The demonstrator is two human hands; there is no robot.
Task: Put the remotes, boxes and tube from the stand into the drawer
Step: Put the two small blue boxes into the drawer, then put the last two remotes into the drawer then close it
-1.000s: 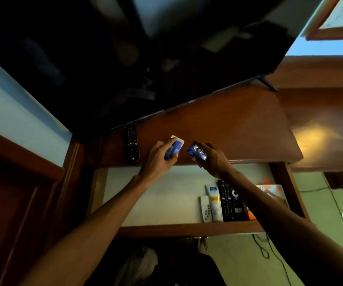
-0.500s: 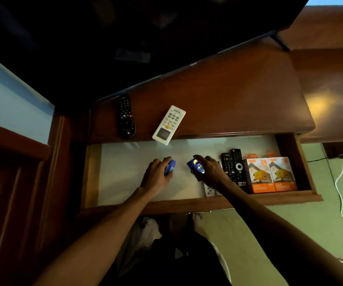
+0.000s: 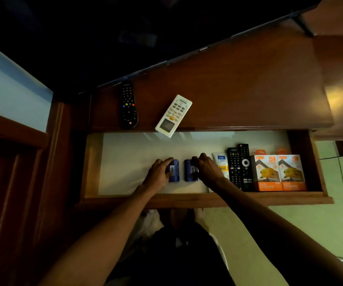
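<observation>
While our left hand closes its grip on one blue box and our right hand on the other blue box, both boxes rest side by side, slightly apart, on the drawer floor. Right of them lie a tube, two black remotes and two orange boxes. On the stand we see a white remote and a dark remote.

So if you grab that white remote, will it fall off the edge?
Maybe. The white remote lies flat on the stand, but its screen end pokes out over the open drawer, so a careless nudge could tip it in. It looks like stiff plastic, so it probably won't bend, and being flat it likely won't roll.
</observation>
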